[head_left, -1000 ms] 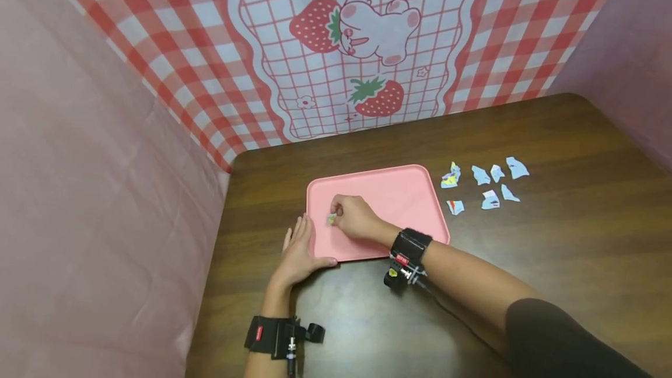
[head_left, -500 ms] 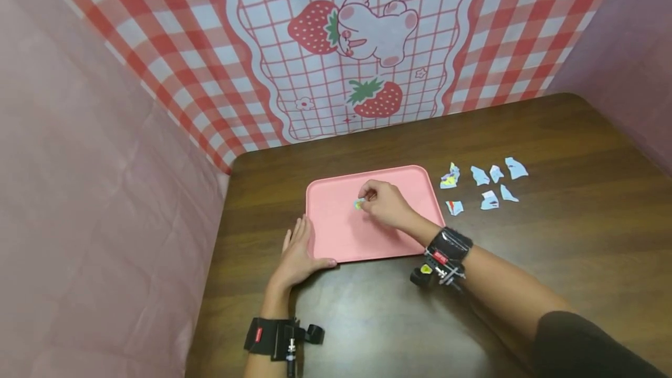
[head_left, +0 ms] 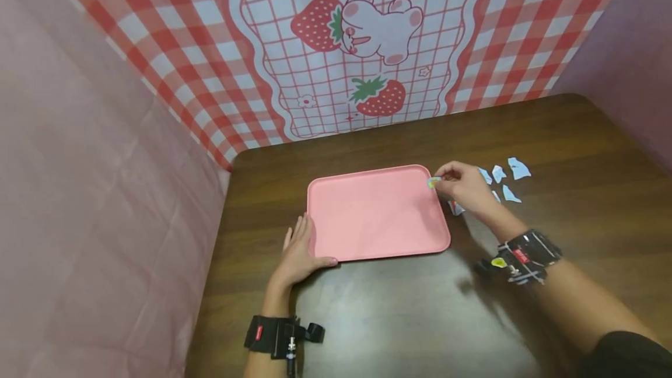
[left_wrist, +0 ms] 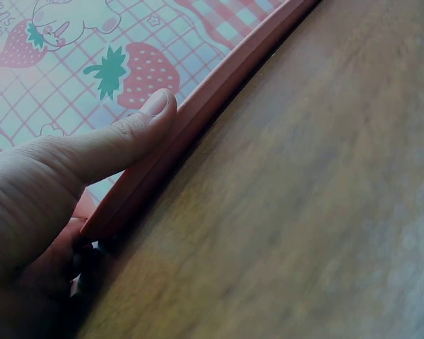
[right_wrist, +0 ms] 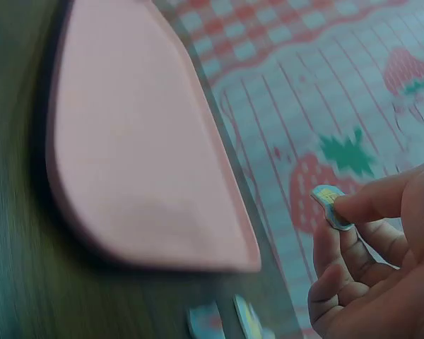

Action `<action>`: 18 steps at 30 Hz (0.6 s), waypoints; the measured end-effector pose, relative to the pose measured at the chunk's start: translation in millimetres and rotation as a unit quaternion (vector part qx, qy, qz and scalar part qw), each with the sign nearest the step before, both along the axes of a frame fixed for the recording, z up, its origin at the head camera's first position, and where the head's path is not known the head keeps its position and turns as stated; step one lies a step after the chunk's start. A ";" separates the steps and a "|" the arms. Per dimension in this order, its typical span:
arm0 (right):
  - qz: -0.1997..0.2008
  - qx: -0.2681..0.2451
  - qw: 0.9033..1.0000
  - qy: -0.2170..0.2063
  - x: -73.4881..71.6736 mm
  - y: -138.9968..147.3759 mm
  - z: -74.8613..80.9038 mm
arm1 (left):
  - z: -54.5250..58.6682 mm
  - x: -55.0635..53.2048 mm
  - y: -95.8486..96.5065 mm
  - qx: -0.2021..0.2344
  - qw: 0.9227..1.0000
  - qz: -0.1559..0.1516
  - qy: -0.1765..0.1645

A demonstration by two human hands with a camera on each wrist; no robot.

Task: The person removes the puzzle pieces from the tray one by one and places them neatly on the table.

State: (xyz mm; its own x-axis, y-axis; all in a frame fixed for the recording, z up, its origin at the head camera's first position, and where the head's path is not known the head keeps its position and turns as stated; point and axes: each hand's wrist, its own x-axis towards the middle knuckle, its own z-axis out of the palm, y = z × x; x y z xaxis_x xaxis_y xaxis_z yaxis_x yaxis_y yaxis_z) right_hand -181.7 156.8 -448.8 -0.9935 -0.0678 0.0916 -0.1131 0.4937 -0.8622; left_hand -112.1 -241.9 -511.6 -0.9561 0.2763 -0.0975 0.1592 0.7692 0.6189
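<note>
A small torn scrap (head_left: 433, 182), pale blue with yellow on it, is pinched between thumb and fingers of my right hand (head_left: 464, 188). That hand hovers by the tray's right rim; the right wrist view shows the scrap (right_wrist: 332, 205) held at the fingertips. The shallow pink tray (head_left: 378, 214) lies on the table with nothing on it. My left hand (head_left: 299, 255) touches the tray's near left corner, its fingers straight along the left side. The left thumb (left_wrist: 138, 134) lies against the front rim in the left wrist view.
Several more torn scraps lie right of the tray, among them a large pale one (head_left: 520, 168) and one with red (head_left: 456, 209). My right hand covers some. A strawberry-print cloth (head_left: 357, 98) hangs behind the brown table (head_left: 399, 314).
My right hand has carried the scrap from over the tray's left part rightward to its right rim, lifting clear of the middle. The left hand and tray stay where they were.
</note>
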 end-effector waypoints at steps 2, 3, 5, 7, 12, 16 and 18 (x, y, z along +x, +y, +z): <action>-0.013 0.009 1.000 0.007 0.8 17.3 -1.2 | -0.2 0.6 0.3 0.005 1.000 0.000 -0.001; -0.018 0.015 1.000 0.011 1.1 26.3 -2.5 | -0.3 1.0 0.6 0.006 1.000 0.001 -0.002; -0.028 0.026 0.999 0.013 2.2 44.5 -4.9 | 0.4 2.0 1.6 0.010 1.000 0.001 -0.004; -0.038 0.036 0.999 0.004 4.1 62.2 -6.0 | 0.6 2.8 2.3 0.008 1.000 0.000 -0.003; -0.067 0.055 0.996 -0.026 7.3 102.3 -9.8 | 0.7 2.5 2.2 0.001 1.000 -0.003 0.000; -0.087 0.083 0.991 -0.054 7.6 129.7 -15.4 | 2.2 0.8 1.6 0.004 1.000 -0.003 0.005; -0.095 0.091 0.989 -0.068 7.9 141.3 -18.9 | 2.7 0.3 1.0 0.002 1.000 -0.003 0.006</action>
